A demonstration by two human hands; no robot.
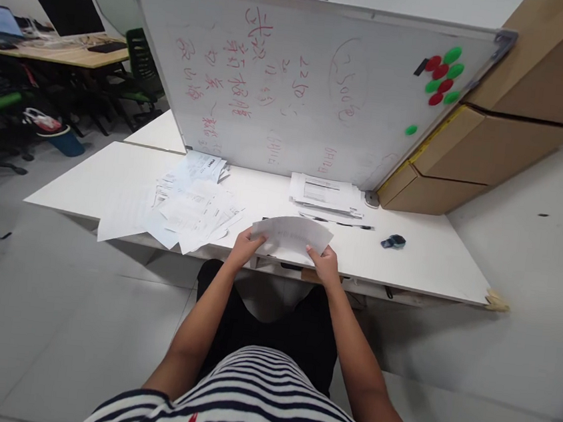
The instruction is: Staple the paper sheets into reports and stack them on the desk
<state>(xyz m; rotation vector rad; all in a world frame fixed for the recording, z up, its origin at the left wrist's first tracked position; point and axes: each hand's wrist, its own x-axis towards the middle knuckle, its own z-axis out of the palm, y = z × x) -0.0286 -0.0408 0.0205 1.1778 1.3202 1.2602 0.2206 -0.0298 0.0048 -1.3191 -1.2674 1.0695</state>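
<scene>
Both hands grip one sheet of paper (292,231) that bows upward in front of me at the desk's near edge. My left hand (246,247) pinches its left end, thumb on top. At the right end, my right hand (324,262) is closed on the same sheet, its thumb also on top. Faint print shows on the paper, too blurred to read. To the left lies a messy spread of loose papers (196,209), some overhanging the front edge. Beyond the held sheet is a neater paper stack (326,194).
A whiteboard (295,85) with red writing and magnets stands along the back of the white desk (426,266). Cardboard boxes (514,148) are piled at the right. A dark wristwatch (393,241) lies right of the stack. A blue bin (65,140) stands on the floor at left.
</scene>
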